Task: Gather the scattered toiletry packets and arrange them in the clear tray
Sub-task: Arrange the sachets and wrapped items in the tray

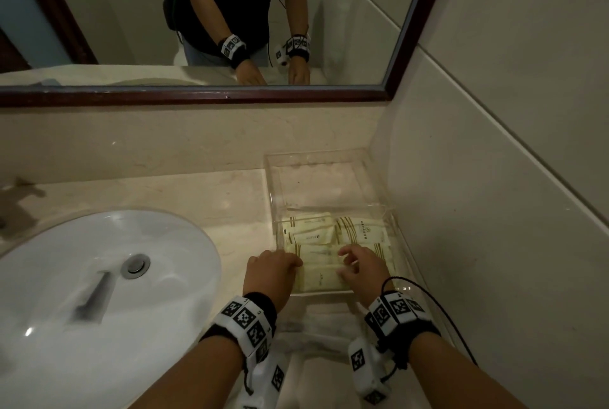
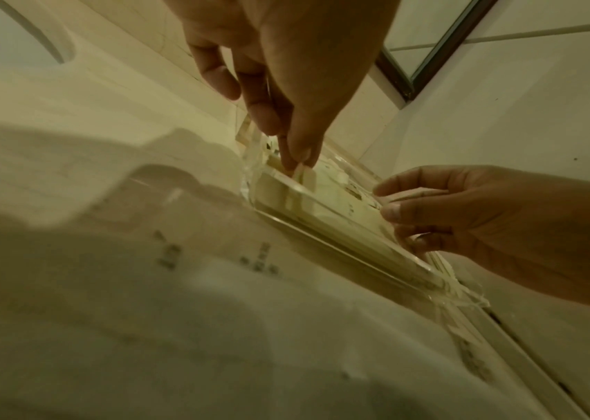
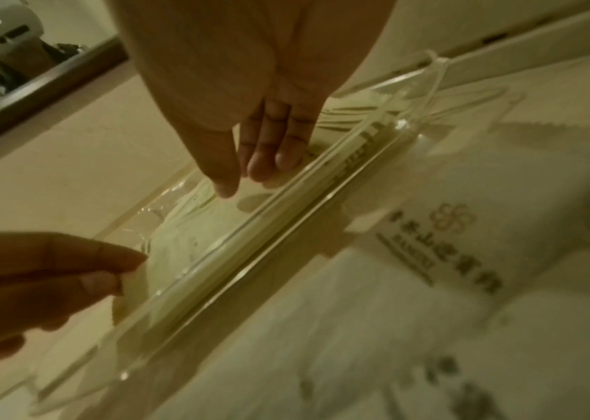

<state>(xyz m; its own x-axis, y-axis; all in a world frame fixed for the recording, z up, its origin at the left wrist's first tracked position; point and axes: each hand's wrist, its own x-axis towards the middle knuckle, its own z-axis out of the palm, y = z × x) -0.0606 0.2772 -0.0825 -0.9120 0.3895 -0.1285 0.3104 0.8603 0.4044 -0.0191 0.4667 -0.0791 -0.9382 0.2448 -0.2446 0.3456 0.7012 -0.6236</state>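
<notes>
A clear tray [image 1: 314, 186] stands on the counter in the corner by the right wall. Several cream toiletry packets [image 1: 316, 234] lie flat in its near half; the far half is bare. My left hand [image 1: 273, 267] reaches over the tray's near left corner, and its fingertips [image 2: 297, 159] pinch the edge of a packet there. My right hand [image 1: 359, 265] hovers over the near right packets with its straight fingers [image 3: 264, 159] touching them. The tray's near wall [image 3: 286, 224] shows the packets [image 3: 192, 227] stacked behind it.
A white sink basin [image 1: 99, 276] lies left of the tray, with a faucet [image 1: 13, 204] at the far left. A mirror [image 1: 197, 13] runs along the back. The tiled wall [image 1: 494, 210] closes the right side. A printed white bag [image 3: 447, 241] lies in front of the tray.
</notes>
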